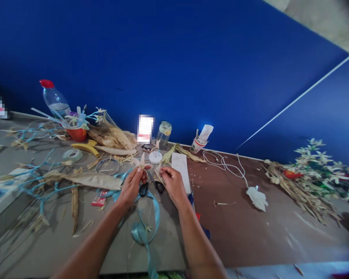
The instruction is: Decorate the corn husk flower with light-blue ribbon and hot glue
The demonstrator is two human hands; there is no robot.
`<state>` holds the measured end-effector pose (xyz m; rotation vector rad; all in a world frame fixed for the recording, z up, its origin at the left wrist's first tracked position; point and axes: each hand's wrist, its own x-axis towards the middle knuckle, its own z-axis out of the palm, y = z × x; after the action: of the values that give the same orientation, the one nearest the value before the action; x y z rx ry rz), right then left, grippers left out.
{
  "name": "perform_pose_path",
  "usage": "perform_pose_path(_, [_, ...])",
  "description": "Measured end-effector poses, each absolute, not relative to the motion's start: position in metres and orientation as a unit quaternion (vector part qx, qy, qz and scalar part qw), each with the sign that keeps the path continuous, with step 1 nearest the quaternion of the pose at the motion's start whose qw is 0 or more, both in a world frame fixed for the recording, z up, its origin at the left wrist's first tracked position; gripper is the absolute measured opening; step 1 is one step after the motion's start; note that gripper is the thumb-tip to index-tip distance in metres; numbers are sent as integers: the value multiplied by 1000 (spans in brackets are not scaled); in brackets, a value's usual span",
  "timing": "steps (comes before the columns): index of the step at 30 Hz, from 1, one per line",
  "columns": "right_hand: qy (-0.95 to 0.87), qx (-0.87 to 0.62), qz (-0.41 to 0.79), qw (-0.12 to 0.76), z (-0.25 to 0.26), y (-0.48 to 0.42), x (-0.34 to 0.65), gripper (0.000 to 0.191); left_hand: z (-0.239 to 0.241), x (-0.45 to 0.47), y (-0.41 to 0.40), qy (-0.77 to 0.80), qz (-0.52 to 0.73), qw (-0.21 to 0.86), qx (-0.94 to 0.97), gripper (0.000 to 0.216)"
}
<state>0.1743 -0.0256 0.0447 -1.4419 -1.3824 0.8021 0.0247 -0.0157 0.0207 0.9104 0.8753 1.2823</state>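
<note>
My left hand (132, 186) is closed in a pinch on a small pale corn-husk flower (142, 162) at the table's middle. My right hand (172, 183) is closed too, its fingers pinching a thin husk strip beside that flower. Black-handled scissors (151, 188) lie on the table between and just below both hands. A light blue ribbon (145, 226) loops under my wrists toward the near edge. A long dried husk (90, 179) lies left of my left hand.
At the back stand a red-capped plastic bottle (54, 99), an orange bowl (76, 133) with husk flowers, a glass jar (163, 133) and a paper cup (197, 144). A tape roll (72, 155), a white cable (229, 166) and a husk-flower bunch (311, 174) lie around.
</note>
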Motion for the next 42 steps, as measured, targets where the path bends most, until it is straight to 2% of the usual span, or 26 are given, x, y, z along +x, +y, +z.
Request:
perform_pose_path(5, [-601,-573,347,435,51,-28,177,21,18,19,-13,405,514,592,471,29])
perform_pose_path(12, [-626,-547,374,410,66,-26,189,20,12,18,-13,358,442,650,504,33])
perform_pose_path(18, [-621,-527,429,390,65,-25,195,17,-1,19,-14,367,470,655,464,26])
perform_pose_path(28, [-613,-521,438,402,67,-27,187,16,15,26,-18,338,518,689,377,17])
perform_pose_path(33, [-604,-526,443,403,75,-30,183,11,25,24,-20,343,499,677,419,20])
perform_pose_path(42, [-586,-515,467,416,74,-29,181,12,31,25,-21,294,489,729,377,26])
